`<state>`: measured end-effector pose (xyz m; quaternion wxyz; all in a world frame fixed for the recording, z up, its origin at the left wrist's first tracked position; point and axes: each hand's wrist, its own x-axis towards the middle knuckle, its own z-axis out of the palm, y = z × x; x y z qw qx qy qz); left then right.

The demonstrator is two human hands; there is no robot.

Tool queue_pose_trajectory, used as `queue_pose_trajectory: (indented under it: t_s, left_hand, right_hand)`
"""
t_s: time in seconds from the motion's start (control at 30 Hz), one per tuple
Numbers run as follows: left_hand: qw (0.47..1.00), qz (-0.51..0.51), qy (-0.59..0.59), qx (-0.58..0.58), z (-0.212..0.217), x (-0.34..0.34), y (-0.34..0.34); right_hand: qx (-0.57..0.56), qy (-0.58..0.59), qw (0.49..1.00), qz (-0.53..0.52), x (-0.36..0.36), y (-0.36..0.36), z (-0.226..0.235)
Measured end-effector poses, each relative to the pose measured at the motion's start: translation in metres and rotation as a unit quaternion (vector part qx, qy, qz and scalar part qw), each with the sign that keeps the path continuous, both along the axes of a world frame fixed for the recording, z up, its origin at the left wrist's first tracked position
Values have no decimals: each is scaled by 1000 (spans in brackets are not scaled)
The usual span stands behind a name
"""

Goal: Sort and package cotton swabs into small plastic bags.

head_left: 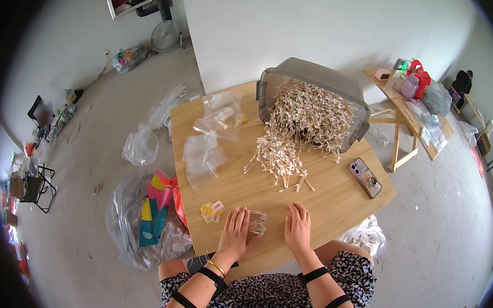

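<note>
A small bundle of cotton swabs (pixel 258 224) lies at the table's near edge, its sticks side by side. My left hand (pixel 235 230) cups it from the left, fingers over its side and thumb along its lower end; the part under the palm is hidden. To the right of the bundle, my right hand (pixel 298 229) rests on its edge on the tabletop, holding nothing, its fingers loosely bent and a little apart. Farther out, a loose heap of cotton swabs (pixel 280 156) spills from a grey plastic bin (pixel 319 74) tipped on its side.
Yellow-and-white paper cards (pixel 212 211) lie left of my left hand. Clear plastic bags (pixel 204 160) cover the table's left side. A phone (pixel 364 177) lies at the right. Beside the table's left edge stands a large plastic bag (pixel 127 220); a wooden side table (pixel 437 123) is far right.
</note>
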<state>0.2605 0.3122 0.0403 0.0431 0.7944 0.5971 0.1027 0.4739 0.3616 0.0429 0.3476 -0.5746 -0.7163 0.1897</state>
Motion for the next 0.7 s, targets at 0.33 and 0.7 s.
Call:
queue_pose_trajectory:
  t_s: [0.33,0.7]
  left_hand:
    - [999,30,17,-3,2,24,25]
    - [997,44,59,-29,6,36,15]
  right_hand:
    - [-8,-220,976,-3,0,-12,-11]
    - [-12,-203,979,-14,3,-12,-10]
